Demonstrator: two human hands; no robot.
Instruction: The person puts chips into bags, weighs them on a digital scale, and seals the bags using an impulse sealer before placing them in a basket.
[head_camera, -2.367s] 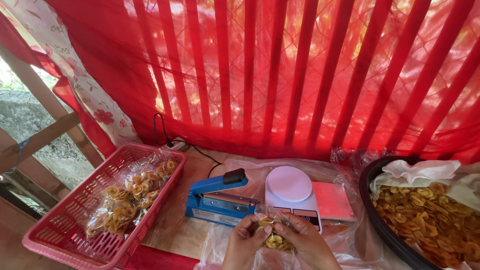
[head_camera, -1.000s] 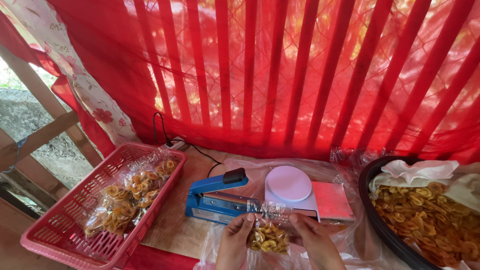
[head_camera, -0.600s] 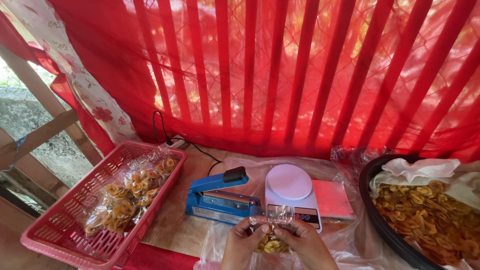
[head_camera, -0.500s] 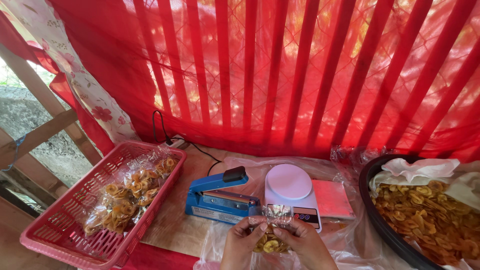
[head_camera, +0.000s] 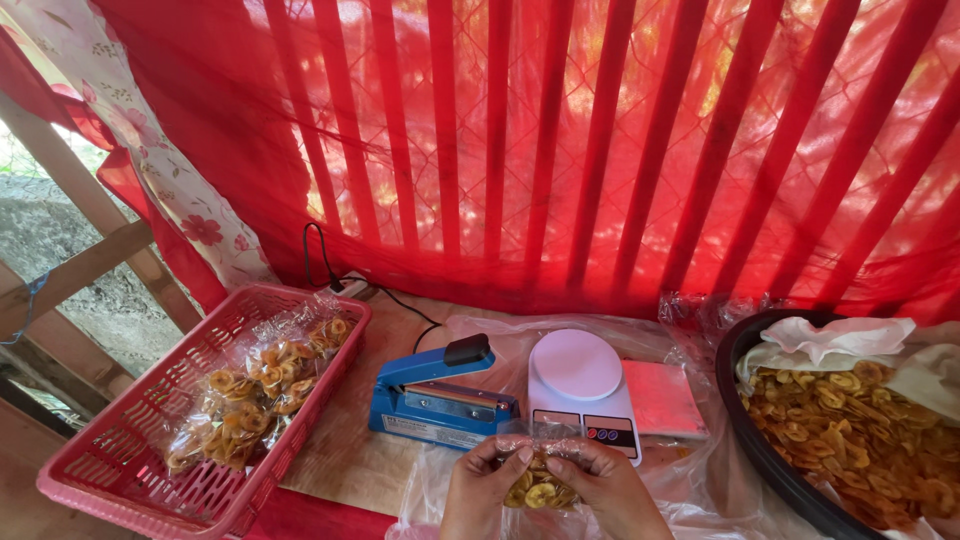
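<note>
At six o'clock, nearest the camera, the left hand and the right hand are both closed on a small clear bag of banana chips, fingertips pinching its gathered mouth from either side while the filled belly hangs between the palms, just above the plastic sheet that covers the tabletop. The bag looks light and limp; its film is probably slick, and the chips inside likely crack under a squeeze, so the safe hold seems to be the empty neck above the fill, not the belly. Just beyond the hands, toward eleven o'clock, lies a blue heat sealer with its black-knobbed arm raised. Beside it at twelve o'clock stands a white kitchen scale, a pink flat pad touching its right edge. At nine o'clock a red plastic basket holds filled chip bags. At three o'clock a big dark basin is heaped with loose chips, partly under white cloth. Farthest, a red curtain hangs behind.
</note>
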